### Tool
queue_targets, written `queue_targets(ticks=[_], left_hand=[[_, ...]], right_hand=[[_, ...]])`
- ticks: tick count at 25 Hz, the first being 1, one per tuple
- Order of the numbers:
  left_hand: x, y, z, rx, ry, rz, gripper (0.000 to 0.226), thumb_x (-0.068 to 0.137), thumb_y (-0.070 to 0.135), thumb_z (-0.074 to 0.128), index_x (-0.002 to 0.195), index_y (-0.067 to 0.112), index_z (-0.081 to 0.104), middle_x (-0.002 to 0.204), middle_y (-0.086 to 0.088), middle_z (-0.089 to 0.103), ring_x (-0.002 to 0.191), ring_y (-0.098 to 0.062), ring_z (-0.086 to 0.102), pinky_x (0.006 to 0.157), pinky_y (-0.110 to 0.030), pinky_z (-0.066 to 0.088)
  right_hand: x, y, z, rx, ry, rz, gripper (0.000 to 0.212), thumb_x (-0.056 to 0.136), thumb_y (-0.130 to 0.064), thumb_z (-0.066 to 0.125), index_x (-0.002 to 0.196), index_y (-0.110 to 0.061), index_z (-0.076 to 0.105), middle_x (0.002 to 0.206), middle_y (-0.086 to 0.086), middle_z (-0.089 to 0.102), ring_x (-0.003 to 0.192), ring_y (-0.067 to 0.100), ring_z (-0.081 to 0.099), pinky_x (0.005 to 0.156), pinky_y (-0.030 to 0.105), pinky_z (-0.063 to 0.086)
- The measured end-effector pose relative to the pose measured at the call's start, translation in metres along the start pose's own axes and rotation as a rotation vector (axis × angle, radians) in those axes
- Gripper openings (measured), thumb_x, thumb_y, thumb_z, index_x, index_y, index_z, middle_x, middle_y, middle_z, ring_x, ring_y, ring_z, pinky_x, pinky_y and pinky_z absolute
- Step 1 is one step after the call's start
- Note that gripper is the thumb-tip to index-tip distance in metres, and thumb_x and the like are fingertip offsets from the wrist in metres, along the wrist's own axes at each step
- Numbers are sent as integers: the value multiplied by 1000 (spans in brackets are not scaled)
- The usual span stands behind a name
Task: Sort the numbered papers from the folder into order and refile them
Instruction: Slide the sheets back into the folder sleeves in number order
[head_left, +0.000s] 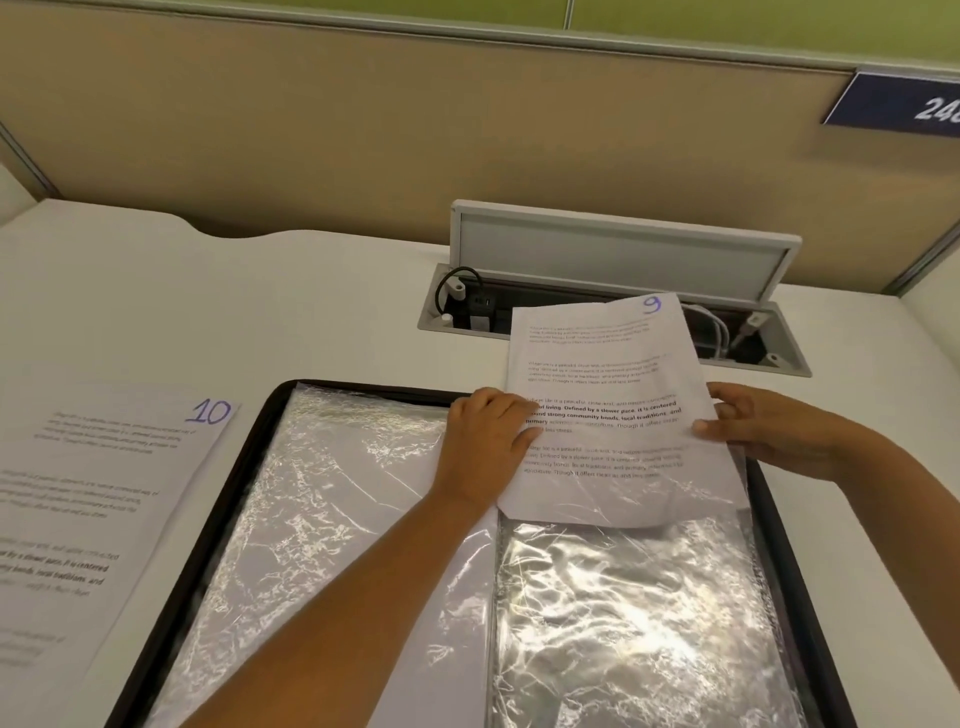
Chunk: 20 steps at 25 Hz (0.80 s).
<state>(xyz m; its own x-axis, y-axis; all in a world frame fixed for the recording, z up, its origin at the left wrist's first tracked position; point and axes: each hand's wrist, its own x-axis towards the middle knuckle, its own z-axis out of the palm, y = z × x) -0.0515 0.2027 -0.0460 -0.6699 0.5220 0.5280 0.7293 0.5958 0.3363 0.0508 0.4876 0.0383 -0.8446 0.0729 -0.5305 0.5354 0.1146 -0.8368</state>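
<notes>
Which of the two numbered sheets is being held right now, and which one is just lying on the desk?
The sheet marked 9 is held by both the left hand and right hand, partly in a plastic sleeve. The sheet marked 10 lies untouched at left.

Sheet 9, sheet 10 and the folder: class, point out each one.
Sheet 9 (602, 364), head view, upper printed area.
Sheet 10 (98, 467), head view, printed middle.
Folder (249, 441), head view, black left rim.

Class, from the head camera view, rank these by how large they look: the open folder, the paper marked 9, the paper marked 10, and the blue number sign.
1. open folder
2. paper marked 10, nearer the camera and cut off
3. paper marked 9, partly sleeved
4. blue number sign, cut off
</notes>
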Motion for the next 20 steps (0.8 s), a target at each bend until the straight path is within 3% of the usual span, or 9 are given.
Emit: queue_targets(ticks=[2, 4, 8, 10, 13, 16, 20], left_hand=[[0, -1, 1, -7, 18, 9, 31, 85, 37, 45, 93, 21, 70, 92, 9, 69, 91, -10, 44, 82, -28, 29], [-1, -1, 1, 12, 20, 12, 30, 84, 38, 45, 92, 22, 70, 90, 10, 69, 89, -9, 43, 82, -27, 27], [0, 0, -1, -5, 9, 42, 36, 86, 39, 45, 105, 20, 69, 99, 9, 69, 96, -11, 45, 86, -28, 28], [0, 2, -3, -8, -30, 84, 41, 89, 40, 42, 117, 18, 64, 100, 6, 70, 101, -17, 52, 89, -33, 34], [1, 6, -8, -44, -94, 83, 44, 91, 39, 40, 124, 18, 59, 96, 4, 71, 100, -21, 57, 89, -39, 42], [1, 7, -10, -88, -111, 71, 42, 92, 37, 40, 123, 17, 59, 95, 8, 70, 96, -18, 56, 90, -39, 40], [-1, 2, -5, -47, -104, 153, 46, 90, 43, 42, 123, 15, 57, 96, 4, 67, 94, -15, 51, 91, -32, 35]], right_hand=[[-7, 4, -1, -22, 57, -57, 74, 65, -57, 75, 127, -23, 55, 102, 9, 69, 92, 34, 62, 84, 39, 53], [-12, 12, -2, 56, 106, -76, 78, 66, -72, 61, 128, -25, 55, 82, 11, 65, 79, 38, 45, 78, 35, 48], [-23, 24, 9, 172, 190, -89, 61, 86, -59, 30, 126, -21, 54, 67, 12, 54, 76, 37, 44, 68, 24, 55], [-20, 28, 13, 161, 320, -51, 61, 85, -59, 29, 123, -19, 54, 69, 14, 52, 69, 34, 45, 59, 24, 51], [-13, 32, 18, 159, 490, -17, 54, 91, -60, 25, 114, -24, 58, 71, 15, 52, 77, 33, 44, 59, 29, 40], [-7, 33, 25, 194, 586, -40, 53, 96, -57, 24, 114, -20, 57, 54, 0, 52, 58, 20, 44, 48, 25, 30], [-5, 37, 30, 232, 620, -97, 51, 98, -54, 25, 111, -16, 57, 50, -3, 54, 41, 8, 39, 39, 21, 28]])
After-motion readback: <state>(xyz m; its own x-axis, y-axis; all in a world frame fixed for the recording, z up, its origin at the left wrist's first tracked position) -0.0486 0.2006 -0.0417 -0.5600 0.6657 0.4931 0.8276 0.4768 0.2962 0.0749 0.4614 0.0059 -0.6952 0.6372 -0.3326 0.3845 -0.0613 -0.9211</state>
